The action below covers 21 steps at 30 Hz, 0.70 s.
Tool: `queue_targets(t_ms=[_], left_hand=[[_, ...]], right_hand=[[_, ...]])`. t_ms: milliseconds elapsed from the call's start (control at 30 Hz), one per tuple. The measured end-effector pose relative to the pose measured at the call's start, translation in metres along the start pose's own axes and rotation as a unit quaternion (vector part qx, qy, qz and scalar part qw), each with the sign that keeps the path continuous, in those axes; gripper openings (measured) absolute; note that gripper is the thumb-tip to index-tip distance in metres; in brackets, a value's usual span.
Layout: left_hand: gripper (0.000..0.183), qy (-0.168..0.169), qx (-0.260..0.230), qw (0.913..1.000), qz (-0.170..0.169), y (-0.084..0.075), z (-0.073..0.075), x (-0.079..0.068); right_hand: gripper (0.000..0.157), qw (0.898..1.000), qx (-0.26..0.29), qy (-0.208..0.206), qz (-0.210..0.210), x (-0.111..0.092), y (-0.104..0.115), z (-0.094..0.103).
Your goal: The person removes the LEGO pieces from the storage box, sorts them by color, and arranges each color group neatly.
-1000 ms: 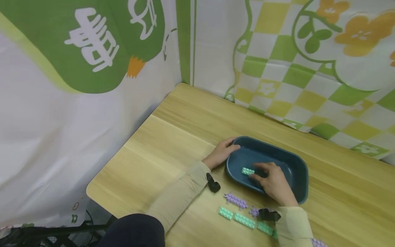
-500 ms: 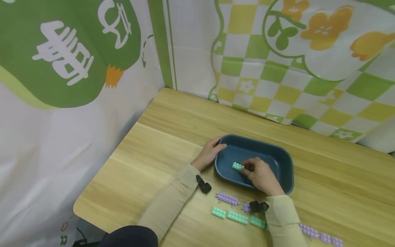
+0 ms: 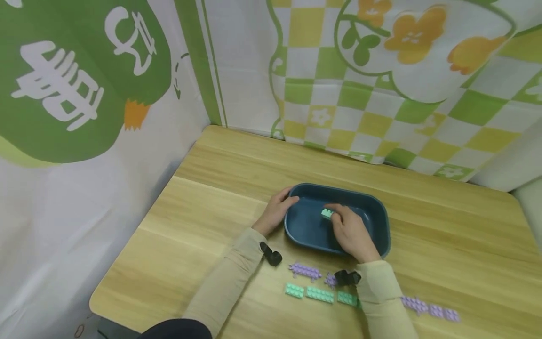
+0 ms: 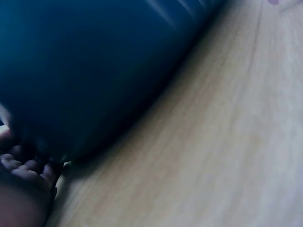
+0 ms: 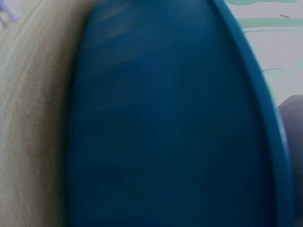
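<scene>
My left hand holds the left end of a dark blue plastic tray, thumb over the rim and fingers outside. In the left wrist view, curled fingers show beside the tray's outer wall. Inside the tray's outline, my right hand pinches a mint-green toy building brick, partly covered by the fingers. Whether the brick touches the tray floor is hard to tell. The right wrist view is mostly filled by the tray wall, so the right fingers and brick are hidden there.
In front of the tray lie a purple studded piece and green bricks in a row. More purple pieces lie right of the right sleeve, which covers part of the row. Printed cloth hangs behind the wooden table.
The head view has shifted, so everything slides left in it. My right fingers have closed on the green brick and moved it toward the tray's far side. The left hand stays on the rim.
</scene>
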State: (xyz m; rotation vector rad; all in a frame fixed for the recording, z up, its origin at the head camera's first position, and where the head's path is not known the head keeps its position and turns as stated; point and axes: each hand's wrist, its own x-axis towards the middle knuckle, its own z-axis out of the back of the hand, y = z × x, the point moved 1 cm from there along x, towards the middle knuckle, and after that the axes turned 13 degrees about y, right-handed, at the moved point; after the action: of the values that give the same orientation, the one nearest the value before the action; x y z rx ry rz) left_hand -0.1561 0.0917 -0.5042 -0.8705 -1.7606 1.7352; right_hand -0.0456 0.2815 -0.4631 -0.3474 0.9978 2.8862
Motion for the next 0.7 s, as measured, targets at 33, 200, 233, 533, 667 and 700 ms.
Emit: queue_targets(t_ms=[33, 200, 233, 533, 667, 700], left_hand=[[0.047, 0.004, -0.001, 1.0, 0.002, -0.005, 0.0, -0.002], [0.048, 0.006, -0.008, 0.9999, 0.004, 0.012, 0.001, 0.007], [0.048, 0.004, -0.011, 0.9999, 0.003, 0.016, 0.001, 0.009], [0.048, -0.024, -0.009, 0.9996, -0.009, 0.034, 0.002, 0.015], [0.048, -0.028, -0.012, 0.9995, -0.009, 0.033, 0.001, 0.015], [0.048, -0.027, -0.014, 0.9995, -0.01, 0.033, 0.001, 0.015]], right_hand=[[0.041, 1.0, 0.0, -0.003, 0.002, -0.001, 0.0, 0.001], [0.041, 1.0, -0.004, -0.029, 0.004, -0.006, 0.003, 0.006], [0.041, 0.999, -0.004, -0.034, 0.005, -0.007, 0.003, 0.007], [0.049, 0.999, 0.011, -0.037, -0.008, -0.014, 0.004, 0.009], [0.048, 0.999, 0.012, -0.029, -0.008, -0.016, 0.005, 0.01], [0.047, 0.999, 0.011, -0.029, -0.006, -0.017, 0.005, 0.01]])
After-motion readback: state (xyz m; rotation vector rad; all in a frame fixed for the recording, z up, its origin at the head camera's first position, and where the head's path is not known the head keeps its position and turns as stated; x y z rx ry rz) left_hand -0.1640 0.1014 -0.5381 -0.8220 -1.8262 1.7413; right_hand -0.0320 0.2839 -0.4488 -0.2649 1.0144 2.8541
